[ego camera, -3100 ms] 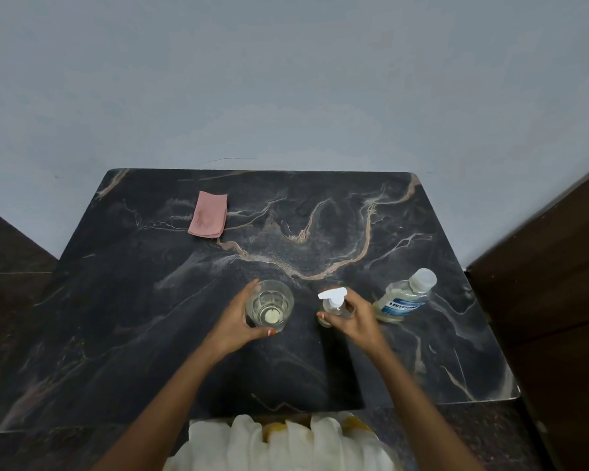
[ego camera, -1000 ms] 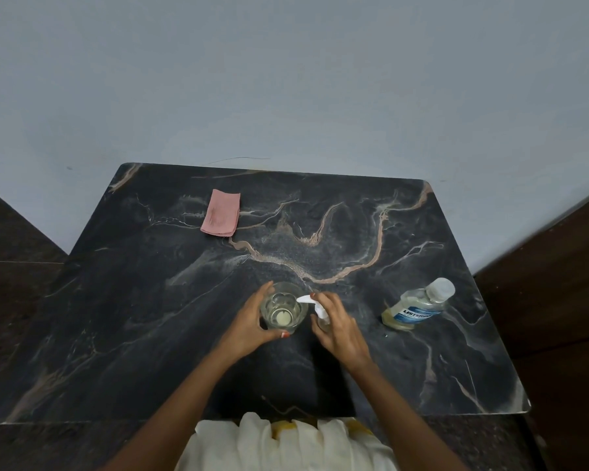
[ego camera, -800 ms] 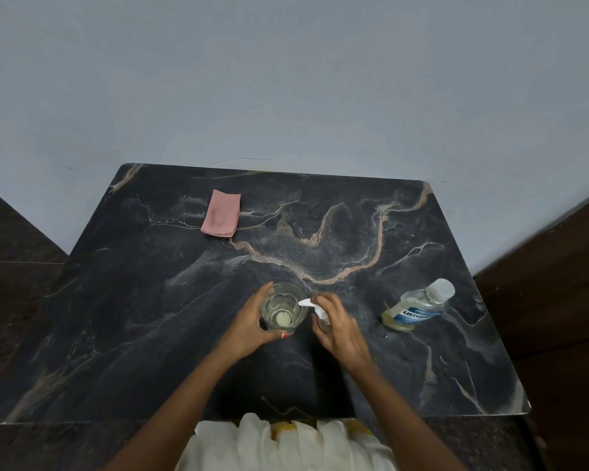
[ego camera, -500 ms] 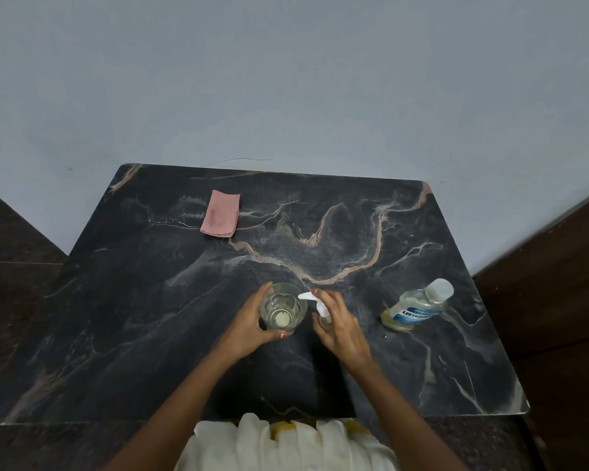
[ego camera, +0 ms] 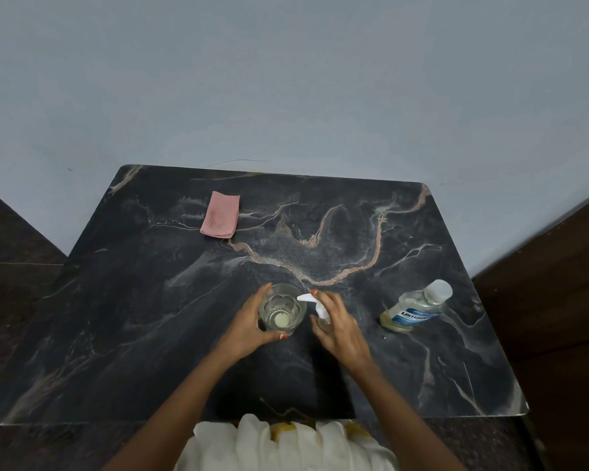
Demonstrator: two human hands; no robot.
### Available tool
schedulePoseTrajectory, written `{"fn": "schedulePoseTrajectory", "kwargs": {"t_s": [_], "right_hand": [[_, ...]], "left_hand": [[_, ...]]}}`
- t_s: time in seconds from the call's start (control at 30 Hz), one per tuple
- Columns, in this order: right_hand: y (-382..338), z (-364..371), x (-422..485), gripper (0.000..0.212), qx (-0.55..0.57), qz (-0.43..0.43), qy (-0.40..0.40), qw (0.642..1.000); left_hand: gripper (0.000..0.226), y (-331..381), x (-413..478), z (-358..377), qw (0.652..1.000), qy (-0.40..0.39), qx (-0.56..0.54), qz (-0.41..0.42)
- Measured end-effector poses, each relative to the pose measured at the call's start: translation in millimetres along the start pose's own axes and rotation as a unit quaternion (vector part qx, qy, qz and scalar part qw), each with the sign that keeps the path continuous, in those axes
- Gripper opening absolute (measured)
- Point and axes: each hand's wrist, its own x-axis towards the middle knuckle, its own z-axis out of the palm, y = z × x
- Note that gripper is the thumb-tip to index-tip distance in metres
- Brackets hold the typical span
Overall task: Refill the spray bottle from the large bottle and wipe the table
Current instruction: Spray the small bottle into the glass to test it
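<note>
I have R hand [ego camera: 340, 331] curled round spray bottle [ego camera: 315, 305] at frame centre, L hand [ego camera: 249, 329] gripping glass [ego camera: 282, 309] just beside; large bottle [ego camera: 413, 309] stands mid-right, nearer R hand, cap toward upper right.

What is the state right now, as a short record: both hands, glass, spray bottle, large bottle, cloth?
left hand: grips the glass from its left side
right hand: holds the spray bottle, index finger on top of the pump head
spray bottle: upright beside the glass, white nozzle pointing over the glass rim
glass: upright on the table, seemingly a little pale liquid at the bottom
large bottle: capped, on the table's right side, untouched
cloth: pink, folded, far left of the table, untouched
</note>
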Motion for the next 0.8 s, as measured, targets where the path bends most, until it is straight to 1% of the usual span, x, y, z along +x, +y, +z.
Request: {"fn": "schedulePoseTrajectory", "kwargs": {"t_s": [0.1, 0.27, 0.37, 0.43, 0.5, 0.57, 0.63, 0.67, 0.7, 0.77, 0.8], "right_hand": [[-1.0, 0.2, -0.1, 0.058, 0.005, 0.002, 0.004, 1.000], [-1.0, 1.0, 0.7, 0.049, 0.000, -0.020, 0.007, 1.000], [-1.1, 2.4, 0.6, 0.048, -0.010, -0.023, 0.003, 1.000], [-0.4, 2.8, 0.2, 0.053, -0.003, -0.017, 0.007, 1.000], [1.6, 2.8, -0.3, 0.064, 0.009, 0.000, 0.002, 1.000], [4.5, 3.1, -1.4, 0.074, 0.030, 0.038, -0.006, 0.999], [6.9, 2.4, -1.4, 0.076, 0.068, 0.100, -0.008, 0.993], [8.9, 2.1, -0.9, 0.071, 0.084, 0.125, -0.005, 0.989], [11.3, 1.6, -0.1, 0.061, 0.091, 0.138, 0.004, 0.986], [13.9, -1.0, 1.5, 0.036, 0.088, 0.141, 0.031, 0.986], [13.9, -2.5, 2.6, 0.030, 0.090, 0.143, 0.044, 0.985]], "left_hand": [[0.101, -0.3, 0.7, 0.0, 1.000, 0.000, -0.002, -0.001], [0.100, -0.8, 1.4, 0.3, 1.000, 0.003, 0.001, -0.001], [0.100, -1.3, 2.1, 0.0, 1.000, 0.001, -0.001, -0.003], [0.101, -1.4, 2.4, 0.1, 1.000, 0.000, -0.003, -0.002], [0.100, -2.1, 2.4, 0.6, 1.000, 0.000, -0.010, 0.000], [0.100, -2.6, 2.3, 1.0, 1.000, 0.001, -0.012, 0.003], [0.099, -3.4, 2.5, 0.5, 1.000, 0.004, -0.010, 0.005], [0.099, -3.9, 2.6, 0.3, 1.000, 0.005, -0.008, 0.005], [0.099, -4.3, 2.7, 0.1, 1.000, 0.004, -0.006, 0.007], [0.099, -5.3, 2.8, 0.1, 1.000, 0.001, -0.005, 0.008], [0.099, -5.8, 2.9, -0.1, 1.000, 0.000, -0.005, 0.007]]}}
